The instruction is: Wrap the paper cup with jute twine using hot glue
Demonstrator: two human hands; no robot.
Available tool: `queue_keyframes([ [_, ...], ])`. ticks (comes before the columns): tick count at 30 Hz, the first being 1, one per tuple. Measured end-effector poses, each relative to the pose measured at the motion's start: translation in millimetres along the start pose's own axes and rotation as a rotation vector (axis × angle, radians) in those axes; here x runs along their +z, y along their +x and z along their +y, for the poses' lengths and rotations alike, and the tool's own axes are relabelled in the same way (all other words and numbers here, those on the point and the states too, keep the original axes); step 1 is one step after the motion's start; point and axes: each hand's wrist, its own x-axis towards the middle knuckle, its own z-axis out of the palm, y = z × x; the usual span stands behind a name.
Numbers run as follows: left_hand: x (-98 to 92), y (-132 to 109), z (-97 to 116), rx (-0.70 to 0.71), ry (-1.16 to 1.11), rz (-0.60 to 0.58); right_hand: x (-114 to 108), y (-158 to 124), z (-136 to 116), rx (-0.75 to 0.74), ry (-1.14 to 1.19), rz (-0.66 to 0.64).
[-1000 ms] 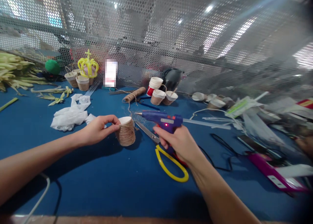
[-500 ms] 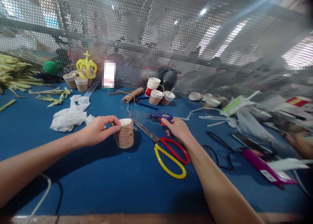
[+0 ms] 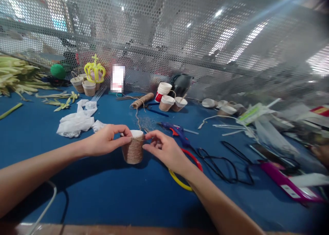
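Observation:
A white paper cup [image 3: 133,149] wrapped in brown twine stands in front of me, its white inside showing at the top. My left hand [image 3: 113,139] pinches its rim on the left, fingertips inside and thumb outside. At the cup's right side is my right hand [image 3: 164,149], index finger and thumb apart, fingertips close against the twine near the rim. A strand runs from the twine roll [image 3: 143,100] down behind the cup. The blue glue gun [image 3: 177,130] lies beyond my right hand. Partly hidden under that hand are scissors with red and yellow handles [image 3: 181,181].
Several twine-wrapped cups [image 3: 166,103] stand at the back, near a dark jug [image 3: 181,84]. Crumpled white cloth [image 3: 75,123] lies left. A black cable [image 3: 223,170] and a purple power strip [image 3: 281,183] lie right. A perforated metal screen [image 3: 144,39] closes off the back.
My right hand has let go of the glue gun, leaving it on the table, and moved left to the cup. The left hand keeps hold of the rim.

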Motion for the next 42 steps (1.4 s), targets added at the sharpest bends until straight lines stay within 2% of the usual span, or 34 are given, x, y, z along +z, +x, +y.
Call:
queue_keyframes([
  [7,0.6,-0.8,-1.1,0.032,-0.026,-0.037,-2.9,-1.7,-1.0,-0.121,-0.025,0.005],
  [12,0.2,0.1,0.2,0.038,-0.031,-0.053,-7.6,-8.0,-4.0,-0.042,0.064,-0.003],
  [14,0.0,0.2,0.7,0.039,-0.036,-0.052,-9.1,-10.3,-4.9,-0.033,0.057,0.029],
  [18,0.1,-0.1,1.8,0.04,-0.057,-0.06,-10.7,-13.8,-8.6,-0.107,-0.058,0.131],
  [24,-0.2,-0.8,3.1,0.033,-0.062,-0.084,-10.9,-16.0,-16.0,-0.163,-0.156,0.189],
  [42,-0.8,-0.9,2.6,0.037,-0.062,-0.1,-8.0,-6.2,-7.9,-0.103,-0.139,0.121],
])
